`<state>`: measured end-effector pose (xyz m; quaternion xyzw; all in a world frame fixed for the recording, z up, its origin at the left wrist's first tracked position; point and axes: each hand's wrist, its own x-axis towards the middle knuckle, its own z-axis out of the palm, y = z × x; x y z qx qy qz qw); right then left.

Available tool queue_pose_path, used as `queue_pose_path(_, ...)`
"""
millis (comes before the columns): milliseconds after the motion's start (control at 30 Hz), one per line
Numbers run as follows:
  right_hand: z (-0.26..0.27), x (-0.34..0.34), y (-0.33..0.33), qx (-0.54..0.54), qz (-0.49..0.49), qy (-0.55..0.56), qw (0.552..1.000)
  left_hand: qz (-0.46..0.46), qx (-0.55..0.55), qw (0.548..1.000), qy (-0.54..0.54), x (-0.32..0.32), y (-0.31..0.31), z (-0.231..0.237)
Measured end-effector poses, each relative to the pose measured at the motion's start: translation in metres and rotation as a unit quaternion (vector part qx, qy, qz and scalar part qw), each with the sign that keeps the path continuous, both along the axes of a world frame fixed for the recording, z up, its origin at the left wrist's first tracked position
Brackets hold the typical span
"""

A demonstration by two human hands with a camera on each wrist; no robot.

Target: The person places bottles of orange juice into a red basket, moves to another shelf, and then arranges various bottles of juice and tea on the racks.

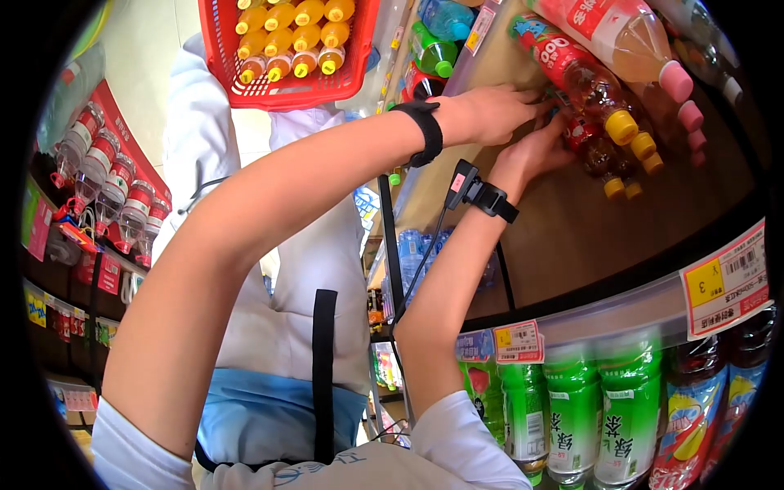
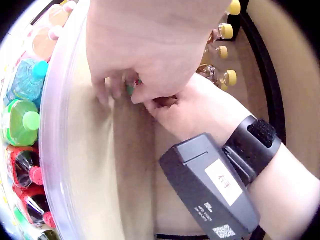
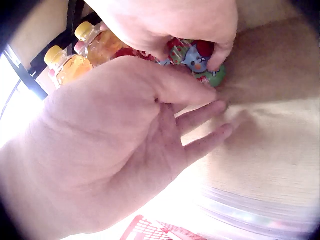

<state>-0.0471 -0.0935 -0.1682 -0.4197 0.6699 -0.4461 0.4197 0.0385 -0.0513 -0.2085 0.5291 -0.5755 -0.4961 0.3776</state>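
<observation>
My right hand grips a small juice bottle whose label shows red, green and a blue cartoon figure. In the right wrist view, thumb and finger curl round its label end. Beside it, my left hand reaches over the shelf with fingers mostly straight, close against the bottle's green end. In the left wrist view, the left hand overlaps the right hand and covers most of the bottle. Next to the hands lie more yellow-capped juice bottles on their sides.
A red basket holding several orange drinks stands at the upper left. Larger pink-capped bottles lie beyond the juice. Green tea bottles stand on the shelf below, behind price tags. More bottles line the shelf on the left.
</observation>
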Motion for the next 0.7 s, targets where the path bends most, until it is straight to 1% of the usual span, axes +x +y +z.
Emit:
queue_pose_path(133, -0.004, -0.002, -0.002, -0.011, 0.032, 0.032, 0.999, 0.01, 0.0, 1.0, -0.004, -0.005, -0.001, -0.003)
queue_pose_path(200, -0.002, 0.002, -0.001, -0.025, 0.043, 0.036, 0.998, -0.016, -0.059, 0.997, -0.052, -0.004, -0.002, -0.004)
queue_pose_path(233, -0.002, 0.0, -0.003, -0.027, 0.046, 0.056, 0.997, -0.017, -0.061, 0.996, -0.055, -0.002, -0.003, 0.0)
queue_pose_path(300, -0.002, -0.003, -0.004, -0.029, 0.049, 0.074, 0.996, -0.016, 0.033, 0.999, -0.029, 0.001, -0.003, 0.008)
queue_pose_path(367, 0.0, -0.006, -0.005, 0.015, 0.039, 0.066, 0.997, -0.024, 0.044, 0.998, -0.032, 0.002, -0.006, 0.013)
queue_pose_path(400, 0.001, -0.008, -0.007, 0.014, 0.04, 0.066, 0.997, -0.032, 0.057, 0.997, -0.033, 0.004, -0.007, 0.014)
queue_pose_path(467, 0.003, -0.009, -0.009, 0.071, -0.011, -0.022, 0.997, -0.042, 0.06, 0.997, -0.022, 0.005, -0.009, 0.012)
queue_pose_path(533, 0.004, -0.008, -0.009, 0.063, -0.02, -0.029, 0.997, -0.055, 0.065, 0.996, -0.013, 0.01, -0.01, 0.011)
queue_pose_path(600, 0.003, -0.006, -0.007, 0.054, -0.035, -0.038, 0.997, -0.043, 0.075, 0.996, 0.029, 0.019, -0.011, 0.011)
queue_pose_path(667, 0.008, 0.001, -0.002, 0.094, -0.07, -0.04, 0.992, -0.046, 0.076, 0.995, 0.042, 0.036, -0.006, 0.011)
queue_pose_path(700, 0.01, 0.005, 0.002, 0.104, -0.109, -0.03, 0.988, -0.046, 0.074, 0.995, 0.058, 0.045, -0.004, 0.011)
